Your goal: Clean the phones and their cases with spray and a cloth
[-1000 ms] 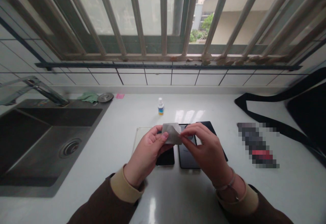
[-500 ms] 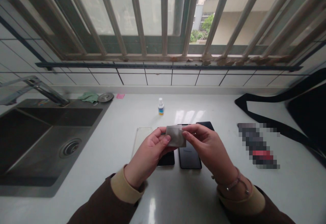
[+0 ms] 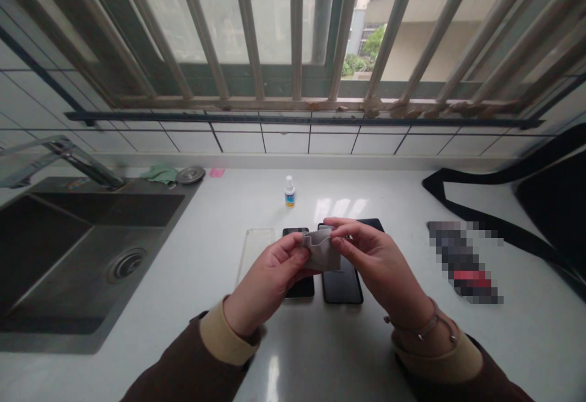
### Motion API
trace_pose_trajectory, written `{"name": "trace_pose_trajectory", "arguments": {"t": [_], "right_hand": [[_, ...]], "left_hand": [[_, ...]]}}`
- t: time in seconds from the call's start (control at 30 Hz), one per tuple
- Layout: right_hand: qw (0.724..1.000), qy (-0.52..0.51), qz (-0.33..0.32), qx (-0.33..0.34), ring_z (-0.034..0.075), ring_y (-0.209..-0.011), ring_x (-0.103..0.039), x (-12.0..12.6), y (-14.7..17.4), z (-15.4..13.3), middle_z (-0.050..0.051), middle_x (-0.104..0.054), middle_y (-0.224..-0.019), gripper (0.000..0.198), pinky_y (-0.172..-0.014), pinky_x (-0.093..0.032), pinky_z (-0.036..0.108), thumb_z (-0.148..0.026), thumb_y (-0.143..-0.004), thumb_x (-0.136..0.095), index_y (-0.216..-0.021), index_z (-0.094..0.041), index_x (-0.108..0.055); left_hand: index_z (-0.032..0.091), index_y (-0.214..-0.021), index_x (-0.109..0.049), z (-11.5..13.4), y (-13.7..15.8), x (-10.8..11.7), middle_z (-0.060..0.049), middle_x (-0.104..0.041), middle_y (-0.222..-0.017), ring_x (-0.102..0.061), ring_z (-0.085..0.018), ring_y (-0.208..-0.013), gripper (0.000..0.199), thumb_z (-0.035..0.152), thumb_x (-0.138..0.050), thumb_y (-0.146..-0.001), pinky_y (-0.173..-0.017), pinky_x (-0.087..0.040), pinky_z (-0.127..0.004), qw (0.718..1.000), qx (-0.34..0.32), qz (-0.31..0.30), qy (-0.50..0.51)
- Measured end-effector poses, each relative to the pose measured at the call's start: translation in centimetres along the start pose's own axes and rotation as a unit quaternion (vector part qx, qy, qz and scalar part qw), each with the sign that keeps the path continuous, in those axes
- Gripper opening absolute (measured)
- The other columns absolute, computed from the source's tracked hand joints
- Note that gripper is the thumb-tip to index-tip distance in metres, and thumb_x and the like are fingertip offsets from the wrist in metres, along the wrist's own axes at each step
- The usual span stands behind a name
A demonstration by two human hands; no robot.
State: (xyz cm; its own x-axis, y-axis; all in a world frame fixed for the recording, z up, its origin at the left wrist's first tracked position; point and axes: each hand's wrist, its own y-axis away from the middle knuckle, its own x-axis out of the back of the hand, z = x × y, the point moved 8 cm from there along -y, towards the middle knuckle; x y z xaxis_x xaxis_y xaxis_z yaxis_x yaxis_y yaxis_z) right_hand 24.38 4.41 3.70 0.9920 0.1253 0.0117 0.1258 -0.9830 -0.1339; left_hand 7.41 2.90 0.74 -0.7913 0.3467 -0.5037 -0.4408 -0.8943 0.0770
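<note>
Between my two hands, a small folded grey cloth (image 3: 323, 254) with a wavy upper edge is held above the counter. My left hand (image 3: 270, 274) is closed on its left side, thumb in front. At the right edge, my right hand (image 3: 373, 258) pinches it between thumb and fingers. Below the hands lie a black phone (image 3: 301, 288) and, to its right, a second dark phone (image 3: 342, 286), both partly covered. A clear phone case (image 3: 256, 246) lies left of them. Behind the right hand, a dark flat item (image 3: 372, 223) shows only in part.
A small white spray bottle (image 3: 289, 196) stands upright beyond the hands. At left is a sink (image 3: 98, 342) with a faucet (image 3: 86, 164), green cloth (image 3: 160, 174) and metal strainer lid (image 3: 190, 174). A blurred-out object (image 3: 464, 262) and black strap (image 3: 478, 214) lie at right.
The grey cloth has shifted slightly right and down, and its upper edge now gapes in a wavy line. My right hand's fingers have moved a little along its edge.
</note>
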Motion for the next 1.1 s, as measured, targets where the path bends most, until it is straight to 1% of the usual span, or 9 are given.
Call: {"name": "trace_pose_trajectory", "arguments": {"t": [0.1,0.27,0.37,0.47,0.57,0.67,0.77,0.93,1.1], "right_hand": [[0.999,-0.031,-0.007,-0.024,0.027,-0.116,-0.079,-0.3,0.1,0.2,0.008,-0.083,-0.127,0.018,-0.1,-0.065,0.044,-0.045,-0.095,-0.084,-0.1,-0.027,-0.083],[0.999,0.012,0.036,0.002,0.026,-0.104,-0.081,0.4,0.3,0.0,0.007,-0.086,-0.112,0.018,-0.093,-0.067,0.043,-0.044,-0.096,-0.083,-0.104,-0.028,-0.086],[0.994,0.082,0.053,0.055,0.026,-0.107,-0.08,0.6,0.5,-0.8,0.006,-0.085,-0.114,0.012,-0.097,-0.065,0.046,-0.038,-0.1,-0.08,-0.105,-0.029,-0.086],[0.976,0.158,0.067,0.133,0.026,-0.111,-0.079,0.4,0.8,-2.3,0.005,-0.084,-0.115,0.009,-0.102,-0.063,0.05,-0.029,-0.101,-0.078,-0.105,-0.031,-0.085],[0.956,0.21,0.074,0.193,0.026,-0.11,-0.078,0.1,1.2,-3.4,0.004,-0.085,-0.112,0.014,-0.101,-0.064,0.051,-0.022,-0.101,-0.078,-0.107,-0.032,-0.085],[0.943,0.235,0.08,0.221,0.027,-0.108,-0.078,-0.1,1.4,-4.0,0.005,-0.085,-0.109,0.015,-0.097,-0.065,0.05,-0.021,-0.101,-0.077,-0.107,-0.032,-0.085],[0.942,0.24,0.09,0.217,0.028,-0.105,-0.077,0.1,1.5,-3.9,0.006,-0.084,-0.108,0.012,-0.094,-0.065,0.05,-0.024,-0.101,-0.077,-0.106,-0.032,-0.085],[0.948,0.225,0.095,0.201,0.027,-0.1,-0.076,0.3,1.5,-3.4,0.004,-0.083,-0.102,0.009,-0.091,-0.064,0.049,-0.027,-0.101,-0.077,-0.104,-0.033,-0.083],[0.959,0.215,0.102,0.151,0.025,-0.095,-0.077,0.6,1.4,-2.5,0.003,-0.083,-0.104,0.009,-0.089,-0.064,0.046,-0.029,-0.1,-0.08,-0.108,-0.031,-0.082]], "left_hand": [[0.021,-0.124,-0.079,0.0,0.1,-0.1,-0.011,-0.078,-0.125,-0.076,-0.025,-0.109,0.026,0.036,-0.077,-0.102,-0.104,-0.061,-0.043,1.0,0.004,-0.004,0.001],[0.021,-0.122,-0.079,0.0,0.0,-0.1,-0.012,-0.077,-0.124,-0.075,-0.027,-0.114,0.027,0.036,-0.078,-0.101,-0.107,-0.06,-0.046,1.0,0.004,0.008,0.002],[0.02,-0.123,-0.079,0.0,-0.1,0.1,-0.013,-0.077,-0.125,-0.074,-0.028,-0.117,0.028,0.038,-0.079,-0.1,-0.109,-0.058,-0.048,1.0,0.005,0.015,-0.006],[0.021,-0.124,-0.079,-0.1,-0.2,0.2,-0.013,-0.077,-0.129,-0.074,-0.029,-0.118,0.03,0.039,-0.078,-0.101,-0.108,-0.058,-0.046,1.0,0.005,0.015,-0.022],[0.021,-0.125,-0.079,-0.1,-0.2,0.3,-0.013,-0.077,-0.131,-0.074,-0.028,-0.119,0.03,0.039,-0.077,-0.101,-0.107,-0.058,-0.044,0.999,0.009,0.016,-0.028],[0.022,-0.124,-0.079,-0.1,-0.2,0.2,-0.012,-0.078,-0.13,-0.074,-0.028,-0.119,0.027,0.038,-0.077,-0.102,-0.107,-0.058,-0.044,1.0,0.009,0.014,-0.023],[0.022,-0.124,-0.079,0.0,-0.2,0.2,-0.012,-0.077,-0.131,-0.074,-0.028,-0.12,0.027,0.037,-0.076,-0.103,-0.106,-0.058,-0.043,1.0,0.005,0.012,-0.024],[0.021,-0.126,-0.079,-0.1,-0.3,0.3,-0.013,-0.077,-0.133,-0.073,-0.029,-0.121,0.03,0.039,-0.076,-0.102,-0.106,-0.058,-0.043,1.0,0.009,0.016,-0.025],[0.021,-0.126,-0.079,-0.2,-0.4,0.4,-0.014,-0.077,-0.133,-0.073,-0.029,-0.121,0.031,0.04,-0.076,-0.102,-0.106,-0.058,-0.043,0.999,0.019,0.022,-0.021]]}}
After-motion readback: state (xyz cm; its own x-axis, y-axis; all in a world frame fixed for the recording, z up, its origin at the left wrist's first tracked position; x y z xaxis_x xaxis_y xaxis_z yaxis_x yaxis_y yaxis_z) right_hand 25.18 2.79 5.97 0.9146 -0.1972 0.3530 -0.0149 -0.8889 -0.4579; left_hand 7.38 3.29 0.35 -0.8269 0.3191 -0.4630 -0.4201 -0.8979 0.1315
